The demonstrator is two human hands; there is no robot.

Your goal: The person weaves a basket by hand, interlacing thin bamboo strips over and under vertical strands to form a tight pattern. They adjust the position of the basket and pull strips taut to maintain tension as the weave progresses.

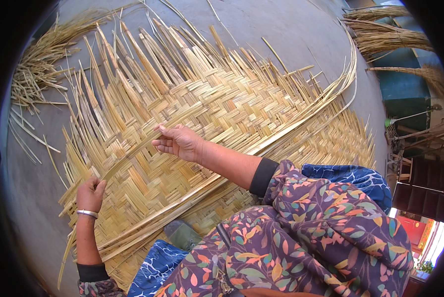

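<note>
Two hands grasp one long bamboo strip over the woven mat: left hand pinches its near end, right hand its middle. It looks light, springy, sharp-edged.

Head-worn fisheye view, looking steeply down from above onto work spread on the ground.

The single camera sits at the person's head and faces down and forward, close enough that the flowered sleeve fills the lower right of the frame and the woven mat takes up the centre. The left hand enters from the lower left, the right hand reaches to mid-frame. Straight strips bow toward the dark round rim. The grey floor runs to the top edge; furniture shows at the far right edge. No second view overlaps it.
</note>
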